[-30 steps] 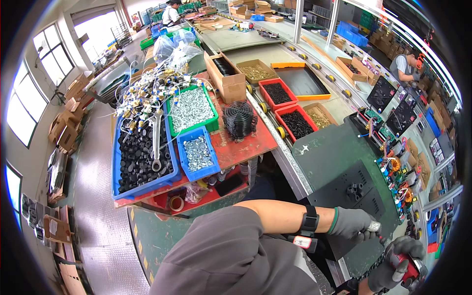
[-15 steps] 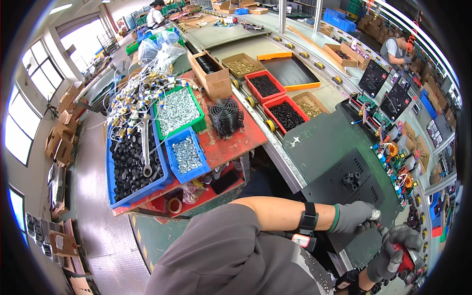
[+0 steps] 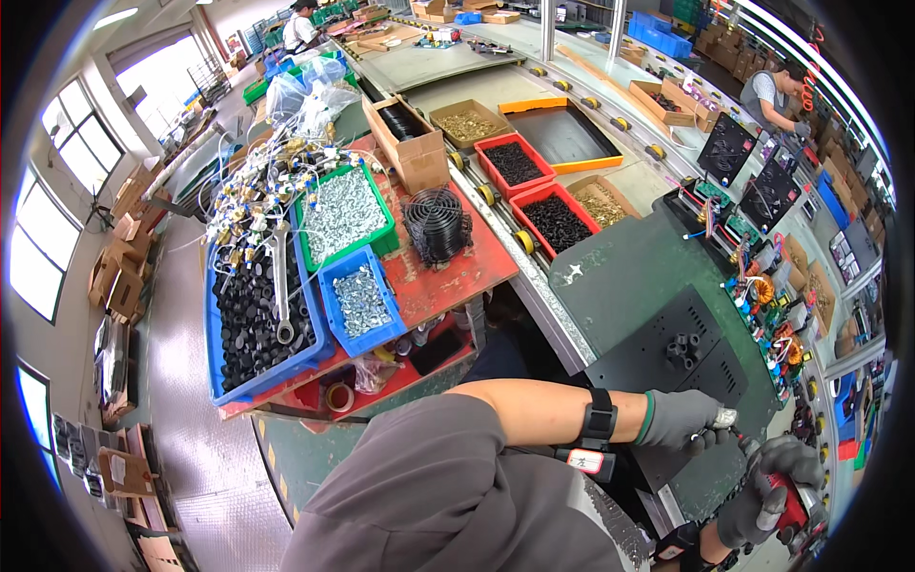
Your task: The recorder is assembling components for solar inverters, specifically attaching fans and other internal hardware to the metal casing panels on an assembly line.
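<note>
A brown open cardboard box [image 3: 412,143] stood behind the bins; two dark square screens [image 3: 753,176] stood far right.

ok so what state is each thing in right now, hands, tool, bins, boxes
left hand in grey glove: pinching a small silvery part at the black metal panel
right hand in grey glove: gripping a red and black power tool
long blue plastic bin: full of black caps, a steel wrench lying on top
green plastic bin: heaped with silvery hardware
open cardboard box: flaps open, dark parts inside
black tray with orange rim: empty
</note>
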Available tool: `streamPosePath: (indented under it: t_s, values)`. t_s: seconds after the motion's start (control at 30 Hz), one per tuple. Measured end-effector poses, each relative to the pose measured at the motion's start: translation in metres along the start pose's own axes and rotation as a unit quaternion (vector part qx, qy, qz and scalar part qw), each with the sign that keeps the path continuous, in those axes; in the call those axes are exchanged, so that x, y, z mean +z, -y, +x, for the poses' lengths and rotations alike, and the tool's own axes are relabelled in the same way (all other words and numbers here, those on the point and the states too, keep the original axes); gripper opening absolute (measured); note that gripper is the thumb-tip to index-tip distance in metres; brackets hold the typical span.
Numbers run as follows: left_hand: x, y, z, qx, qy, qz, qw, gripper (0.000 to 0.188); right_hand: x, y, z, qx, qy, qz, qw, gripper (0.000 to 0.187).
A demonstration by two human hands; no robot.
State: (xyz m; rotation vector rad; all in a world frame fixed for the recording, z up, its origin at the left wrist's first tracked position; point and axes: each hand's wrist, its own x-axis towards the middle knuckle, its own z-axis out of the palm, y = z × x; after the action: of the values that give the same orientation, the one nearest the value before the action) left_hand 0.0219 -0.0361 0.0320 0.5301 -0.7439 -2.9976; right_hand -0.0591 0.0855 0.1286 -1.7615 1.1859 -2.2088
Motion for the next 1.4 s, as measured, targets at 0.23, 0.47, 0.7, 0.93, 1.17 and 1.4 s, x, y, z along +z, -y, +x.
streamPosePath:
  t_s: [0.23, 0.47, 0.7, 0.93, 1.17, 1.4]
  values:
    - [-0.008, 0.001, 0.001, 0.01, 0.046, -0.021, 0.999, 0.022, -0.007, 0.0, 0.004, 0.011, 0.094, 0.016, 0.995, 0.034]
    - [-0.014, 0.003, 0.004, 0.016, 0.046, 0.001, 0.999, 0.022, -0.002, -0.002, -0.003, 0.004, 0.04, 0.002, 0.999, 0.036]
    - [-0.008, 0.002, 0.002, -0.005, 0.038, -0.006, 0.999, 0.02, -0.005, -0.005, 0.001, -0.004, 0.043, 0.008, 0.999, 0.036]
    - [-0.024, 0.001, -0.007, -0.067, 0.118, -0.125, 0.983, 0.029, 0.001, 0.002, -0.003, 0.014, 0.051, 0.063, 0.997, 0.031]
    - [-0.012, -0.006, -0.021, -0.026, 0.031, -0.047, 0.998, 0.022, -0.012, 0.001, 0.0, 0.069, 0.052, 0.057, 0.995, 0.042]
    - [-0.009, -0.003, -0.016, -0.006, 0.01, -0.011, 1.0, 0.019, -0.015, 0.007, -0.001, 0.104, 0.032, 0.072, 0.992, 0.038]
